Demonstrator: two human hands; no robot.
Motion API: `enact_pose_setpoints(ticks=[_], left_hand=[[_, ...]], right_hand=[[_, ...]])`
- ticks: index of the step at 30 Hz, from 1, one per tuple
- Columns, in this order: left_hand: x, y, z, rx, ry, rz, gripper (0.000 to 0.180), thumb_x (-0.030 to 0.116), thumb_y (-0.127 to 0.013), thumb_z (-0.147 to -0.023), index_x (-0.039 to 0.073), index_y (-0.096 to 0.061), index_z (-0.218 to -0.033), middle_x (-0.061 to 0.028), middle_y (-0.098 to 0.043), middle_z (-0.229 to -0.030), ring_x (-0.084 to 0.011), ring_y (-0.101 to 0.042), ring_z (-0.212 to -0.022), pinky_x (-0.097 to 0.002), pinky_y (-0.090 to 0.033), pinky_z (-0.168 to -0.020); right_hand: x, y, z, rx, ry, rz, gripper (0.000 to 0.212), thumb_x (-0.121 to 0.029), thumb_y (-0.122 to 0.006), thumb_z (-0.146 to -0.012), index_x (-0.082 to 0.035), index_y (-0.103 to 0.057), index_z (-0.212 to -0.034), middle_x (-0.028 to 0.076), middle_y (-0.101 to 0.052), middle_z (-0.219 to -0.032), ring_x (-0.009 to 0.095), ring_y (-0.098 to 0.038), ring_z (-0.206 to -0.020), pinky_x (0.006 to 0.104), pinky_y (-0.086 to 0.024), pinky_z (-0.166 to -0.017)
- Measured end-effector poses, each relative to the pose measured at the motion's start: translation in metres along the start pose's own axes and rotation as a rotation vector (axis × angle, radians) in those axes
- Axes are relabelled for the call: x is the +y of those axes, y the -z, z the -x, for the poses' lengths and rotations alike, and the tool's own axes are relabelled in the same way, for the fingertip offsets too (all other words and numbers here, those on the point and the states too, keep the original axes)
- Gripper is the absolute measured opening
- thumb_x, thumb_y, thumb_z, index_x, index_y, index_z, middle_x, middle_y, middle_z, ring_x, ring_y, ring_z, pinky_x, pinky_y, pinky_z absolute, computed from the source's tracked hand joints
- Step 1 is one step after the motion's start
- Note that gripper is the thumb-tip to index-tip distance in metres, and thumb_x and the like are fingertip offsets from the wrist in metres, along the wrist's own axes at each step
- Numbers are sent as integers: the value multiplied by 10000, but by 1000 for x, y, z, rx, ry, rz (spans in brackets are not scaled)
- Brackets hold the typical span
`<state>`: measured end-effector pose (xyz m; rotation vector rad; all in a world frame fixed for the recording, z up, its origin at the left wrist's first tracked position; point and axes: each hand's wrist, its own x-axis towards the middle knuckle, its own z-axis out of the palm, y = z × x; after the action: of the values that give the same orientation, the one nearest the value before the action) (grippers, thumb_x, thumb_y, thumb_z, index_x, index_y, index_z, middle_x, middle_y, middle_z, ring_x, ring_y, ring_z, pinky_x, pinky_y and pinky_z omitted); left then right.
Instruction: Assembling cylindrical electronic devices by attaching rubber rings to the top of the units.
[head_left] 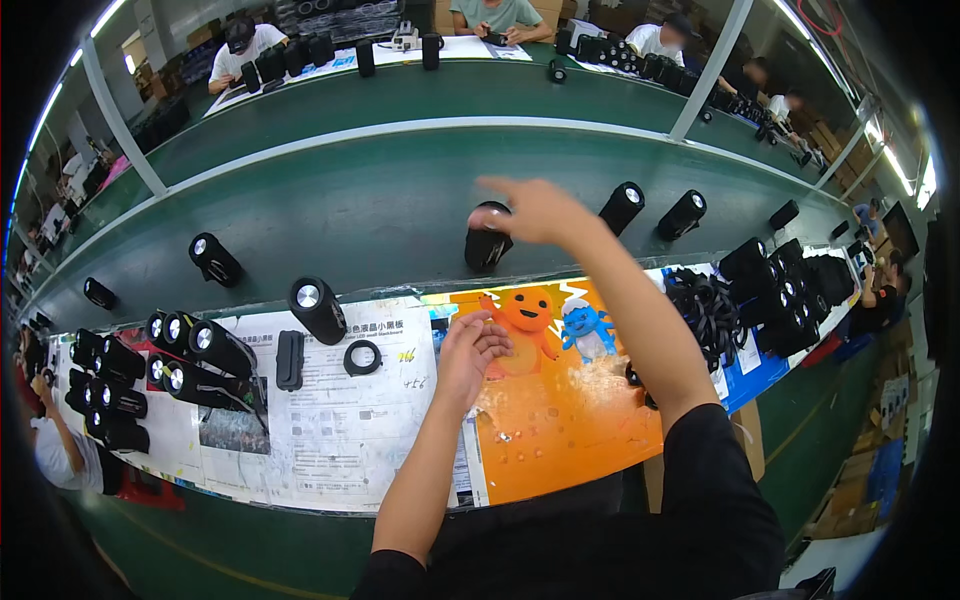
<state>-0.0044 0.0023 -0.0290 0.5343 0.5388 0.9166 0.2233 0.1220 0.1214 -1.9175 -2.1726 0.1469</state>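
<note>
My right hand (pixel 540 212) reaches out over the green belt, slightly blurred, its index finger stretched out and thumb apart. Just beneath the thumb stands a black cylindrical speaker (pixel 488 248); whether the thumb touches its top I cannot tell. My left hand (pixel 470 355) hovers over the left edge of the orange mat (pixel 560 430), palm turned inward, fingers loosely bent and holding nothing. To its left a black ring (pixel 362 358) and a black oblong part (pixel 289 360) lie on the white printed sheet (pixel 335 430). Another black speaker (pixel 318 310) stands at the sheet's far edge.
Several speakers (pixel 205 350) are grouped on the bench at left, more (pixel 770 290) at right beside a heap of black straps (pixel 703 305). Other speakers (pixel 622 207) stand along the green belt (pixel 380 230). A metal rail (pixel 420 128) runs beyond it; people work across the line.
</note>
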Motion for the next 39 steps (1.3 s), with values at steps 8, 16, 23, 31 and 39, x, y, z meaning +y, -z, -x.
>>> enact_pose_setpoints(ticks=[8,16,23,31,39], left_hand=[[-7,-15,-3,-21,-4,-83,263,130,-562,-1140,0,-577,-1368,-159,-707,-1101,-284,-734,-967,-407,-613,-901],[-6,-22,10,-206,-352,-504,449,285,-606,-1157,-3,-535,-1495,-151,-657,-1406,-256,-646,-1334,-399,-501,-1176],[-6,-19,22,-291,-72,-258,1173,945,-602,-883,-9,-503,-1559,-144,-712,-1350,-234,-742,-1188,-374,-626,-1003],[9,-16,15,-123,-308,-237,912,727,-641,-1024,-11,-525,-1547,-172,-690,-1409,-249,-722,-1236,-390,-599,-1075],[17,-19,19,-98,-266,-146,688,325,-872,-935,-37,-574,-1438,-196,-731,-1223,-322,-754,-1133,-444,-640,-1021]], right_hand=[[205,43,85,-36,-487,145,746,-402,-905,-890,-237,-579,-1540,239,-475,-1610,492,-610,-1367,503,-532,-1142],[9,56,176,216,-112,-387,946,-266,-998,-705,-97,-544,-1518,222,-693,-1262,361,-710,-1216,430,-557,-1080],[-71,-47,207,313,-13,-815,1104,-379,-1052,-703,-40,-477,-1582,190,-559,-1525,382,-587,-1389,486,-490,-1182],[-95,-112,214,134,-226,-1144,1053,-354,-1050,-746,-3,-478,-1557,152,-678,-1390,264,-688,-1295,396,-541,-1119],[-100,-122,220,259,-230,-882,855,-280,-970,-800,-2,-552,-1492,218,-753,-1306,285,-783,-1168,395,-616,-1001]])
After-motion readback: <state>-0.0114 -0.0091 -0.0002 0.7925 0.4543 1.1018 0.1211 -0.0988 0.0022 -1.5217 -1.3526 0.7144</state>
